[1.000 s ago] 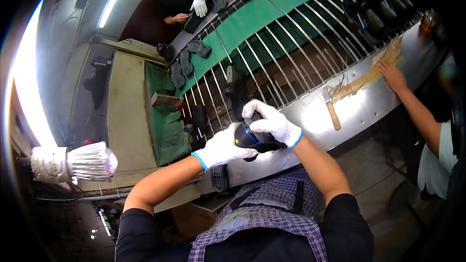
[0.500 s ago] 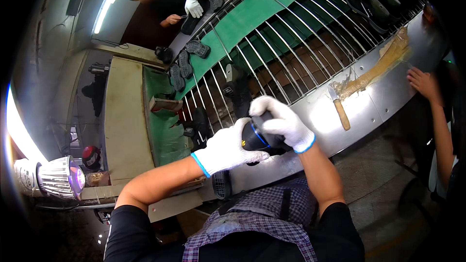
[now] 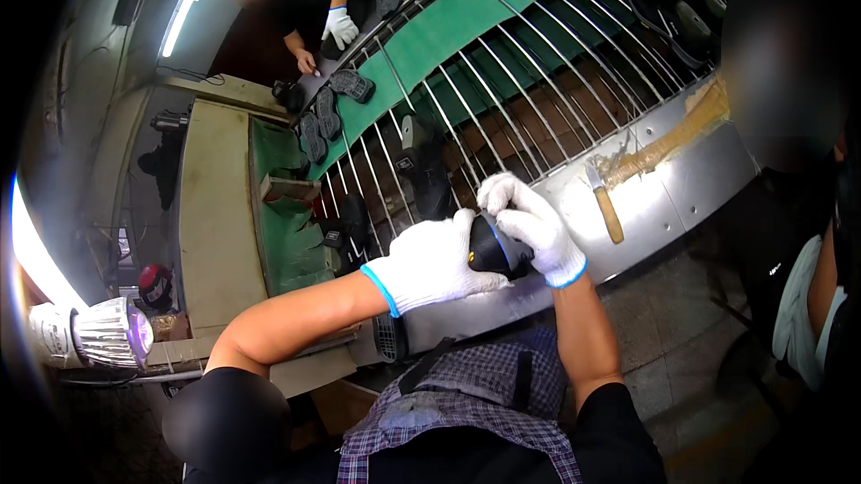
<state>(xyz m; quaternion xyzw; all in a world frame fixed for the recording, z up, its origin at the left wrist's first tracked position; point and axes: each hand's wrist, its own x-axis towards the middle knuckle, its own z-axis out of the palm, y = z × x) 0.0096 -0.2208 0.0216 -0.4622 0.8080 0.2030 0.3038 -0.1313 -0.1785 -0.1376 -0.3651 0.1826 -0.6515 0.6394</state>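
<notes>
My left hand (image 3: 429,260), in a white knit glove with a blue cuff, grips a dark shoe (image 3: 493,247) from its left side. The shoe is black with a blue line and a small yellow mark; much of it is hidden by the gloves. My right hand (image 3: 538,231), gloved alike, is closed over the shoe's right side and top, fingers bent. Just beyond the hands, a black shoe (image 3: 423,181) lies on the metal rods, with another black shoe (image 3: 350,231) to its left. A sole (image 3: 389,337) sits below my left wrist.
A wooden-handled knife (image 3: 608,215) lies on the steel ledge (image 3: 653,193), near brown tape. Loose soles (image 3: 327,114) rest on the green belt (image 3: 421,58). A co-worker's gloved hand (image 3: 339,28) is at far left; another person stands at right. A lamp (image 3: 112,331) juts in at left.
My hands and the shoe have shifted slightly right in the picture, with less of the blue line showing. The person at right has leaned in, their hand now out of sight. The far co-worker's hands moved lower.
</notes>
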